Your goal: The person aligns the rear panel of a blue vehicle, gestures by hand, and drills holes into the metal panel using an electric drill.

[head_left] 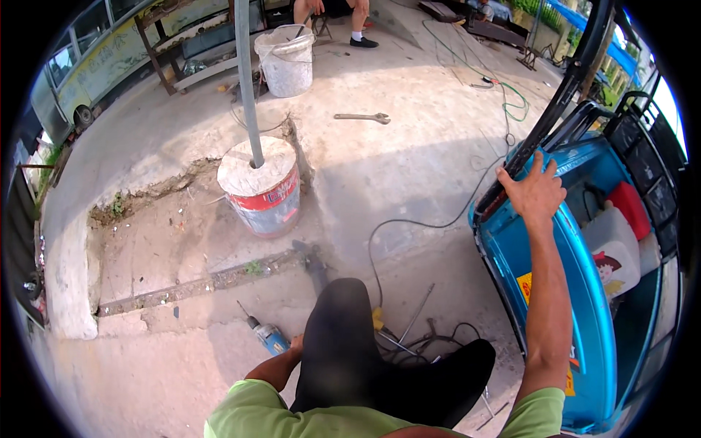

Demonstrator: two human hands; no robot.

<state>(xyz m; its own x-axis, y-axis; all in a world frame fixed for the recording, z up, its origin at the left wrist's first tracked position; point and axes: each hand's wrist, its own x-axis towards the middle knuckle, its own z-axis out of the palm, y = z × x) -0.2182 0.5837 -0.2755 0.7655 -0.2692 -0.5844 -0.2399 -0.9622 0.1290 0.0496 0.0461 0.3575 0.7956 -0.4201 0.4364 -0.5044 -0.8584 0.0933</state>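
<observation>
My right hand rests with fingers spread on the top front edge of a blue three-wheeled vehicle body, beside its black frame bar. My left hand is low by my raised knee, closed around the back of a blue power drill whose bit points up and left over the concrete ground. My knee hides most of that hand.
A metal pole stands in a concrete-filled bucket. A white bucket and a wrench lie further off. Cables and metal rods trail by my feet. Another person's legs are at the top.
</observation>
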